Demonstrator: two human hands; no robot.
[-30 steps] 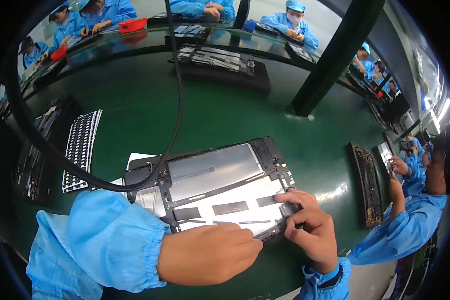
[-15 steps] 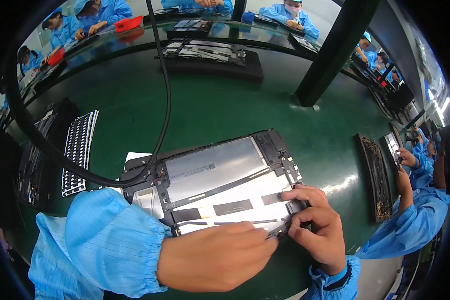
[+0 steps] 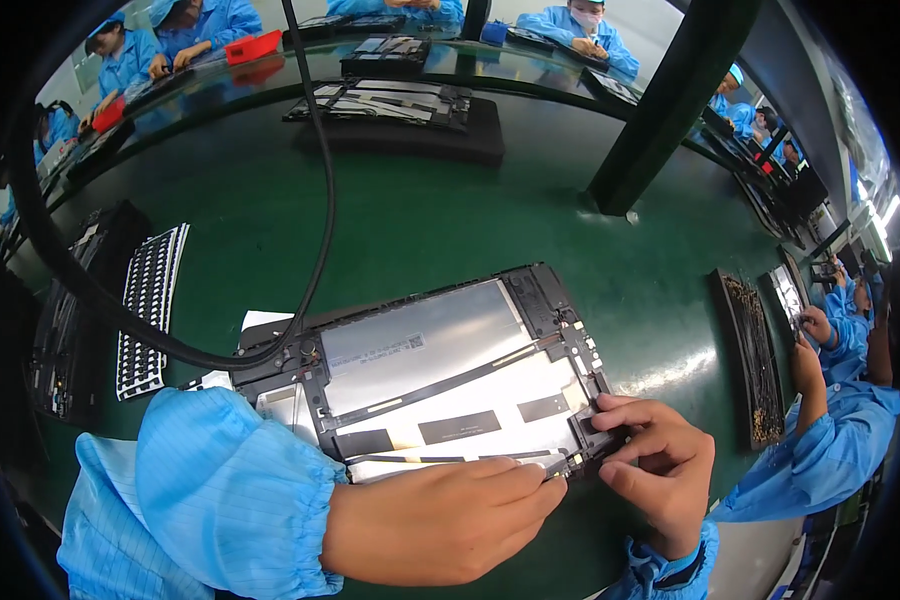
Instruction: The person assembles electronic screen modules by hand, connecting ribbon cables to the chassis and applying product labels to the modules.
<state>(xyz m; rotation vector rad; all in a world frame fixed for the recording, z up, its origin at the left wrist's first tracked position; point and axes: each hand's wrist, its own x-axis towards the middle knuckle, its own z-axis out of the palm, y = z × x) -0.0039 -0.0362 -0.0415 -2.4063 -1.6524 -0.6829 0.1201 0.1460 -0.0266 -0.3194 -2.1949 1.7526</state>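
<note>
An opened flat panel [image 3: 440,370] with a silver back plate and a black frame lies on the green table [image 3: 450,220] in front of me. My left hand [image 3: 450,520] lies flat along its near edge, fingertips pressing a thin dark strip [image 3: 440,459] by the near right corner. My right hand [image 3: 660,465] pinches the panel's right near corner, thumb and fingers on the black frame. Both forearms wear light blue sleeves.
A thick black cable [image 3: 310,230] curves across the table to the panel's left corner. A sheet of small black parts [image 3: 150,295] and a dark tray [image 3: 70,310] lie at left. Another panel [image 3: 390,105] rests at the far side. A co-worker's arm [image 3: 830,400] reaches in at right, beside a long dark tray [image 3: 750,360].
My left fingertips have slid right along the panel's near edge toward my right hand. The right hand has stayed on the corner.
</note>
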